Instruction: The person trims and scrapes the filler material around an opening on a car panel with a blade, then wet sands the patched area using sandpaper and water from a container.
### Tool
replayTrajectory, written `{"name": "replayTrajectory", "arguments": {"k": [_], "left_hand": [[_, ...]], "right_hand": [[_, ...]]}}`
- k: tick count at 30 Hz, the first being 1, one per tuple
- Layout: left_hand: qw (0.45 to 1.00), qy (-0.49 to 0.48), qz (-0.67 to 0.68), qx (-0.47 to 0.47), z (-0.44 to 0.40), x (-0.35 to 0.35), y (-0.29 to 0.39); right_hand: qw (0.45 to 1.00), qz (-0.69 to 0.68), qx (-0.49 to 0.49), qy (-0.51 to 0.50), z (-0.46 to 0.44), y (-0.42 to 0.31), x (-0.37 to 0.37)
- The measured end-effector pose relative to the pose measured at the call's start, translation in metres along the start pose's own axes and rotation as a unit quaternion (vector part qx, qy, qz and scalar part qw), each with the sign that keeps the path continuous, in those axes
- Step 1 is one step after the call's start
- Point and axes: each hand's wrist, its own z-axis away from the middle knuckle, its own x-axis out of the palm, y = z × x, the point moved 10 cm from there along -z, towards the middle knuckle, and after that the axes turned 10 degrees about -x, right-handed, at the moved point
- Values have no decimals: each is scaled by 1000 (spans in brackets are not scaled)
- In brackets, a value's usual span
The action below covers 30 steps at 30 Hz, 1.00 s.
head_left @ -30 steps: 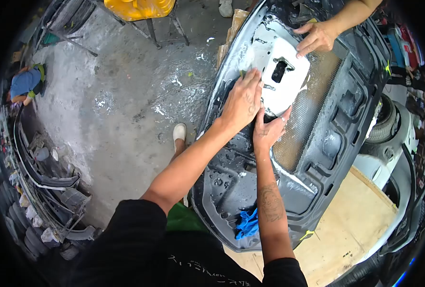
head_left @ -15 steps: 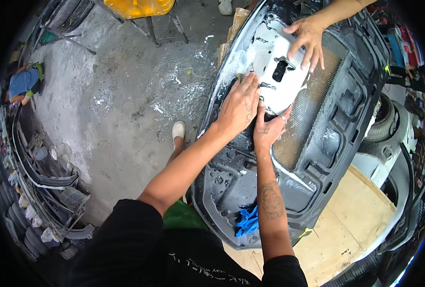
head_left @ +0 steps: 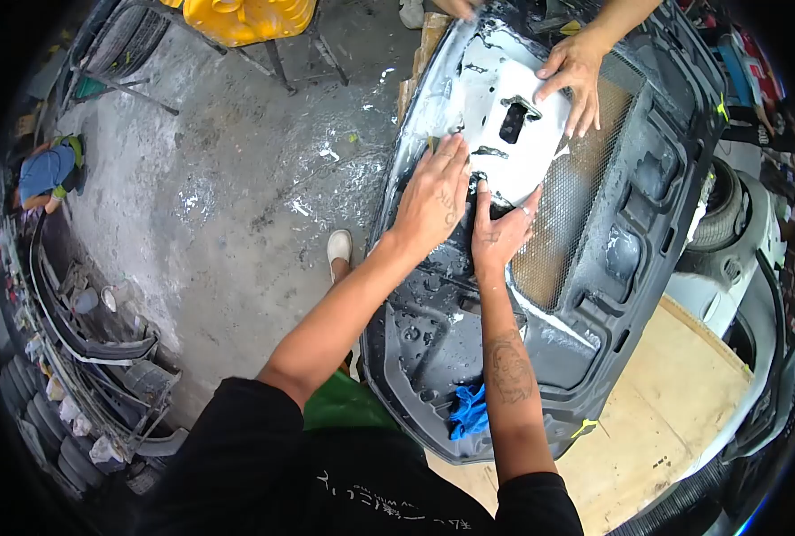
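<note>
Entering view, a co-worker's hand (head_left: 457, 8) neared the white panel (head_left: 533, 156); right hand (head_left: 499, 239) splayed its grip unclenched; left hand (head_left: 431, 201) lay flat, hold unclear.

A vehicle-body workshop: the concrete floor (head_left: 236, 259) is stained and spattered white, dark tyres (head_left: 77, 464) are stacked along the left edge beside curved bumper-like parts (head_left: 80, 344), a large ribbed black vehicle panel (head_left: 415, 362) lies partly over a plywood board (head_left: 674, 384), and at right another tyre (head_left: 712, 234) sits by pale bodywork (head_left: 717, 314)
</note>
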Motion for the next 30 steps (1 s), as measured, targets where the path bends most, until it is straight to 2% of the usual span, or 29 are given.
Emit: {"name": "replayTrajectory", "arguments": {"k": [5,7,8,9,11,12,13,14,15,18,21,23,26,30], "left_hand": [[999,-8,23,30,-35,6,-18],[982,127,139,3,-27,-49,-27],[981,112,106,-121,-23,-57,-42],[981,114,106,-119,-24,-59,-34],[968,-27,117,-221,-25,-29,-41],[939,-159,135,-273,-26,-6,-39],[939,-163,135,-272,-17,8,-43],[989,-66,61,-121,-12,5,-24],[999,36,-15,38,-8,-8,9],[999,-18,-6,38,-16,5,-2],[1000,-12,-1,7,-23,8,-2],[1000,-14,0,16,-29,7,2],[999,-27,-1,20,-13,4,1],[994,53,-58,76,-1,-6,15]], "right_hand": [[1000,-20,9,-8,4,-2,-1],[1000,-21,-8,0,2,-3,-2],[1000,-16,-2,-5,3,-3,-2],[1000,-11,6,-9,4,-2,-1],[1000,-15,-1,-4,4,0,1],[1000,-16,-5,2,5,2,0],[1000,-15,-2,4,6,-1,-2],[1000,-8,8,-5,7,-2,-2],[1000,-4,16,-13,4,-2,-1],[1000,-3,-13,6,3,0,0],[1000,4,-20,16,4,-4,-5],[1000,-18,1,-11,3,-2,-1],[1000,-22,-8,1,5,2,3],[1000,-21,-6,8,0,1,0]]}}
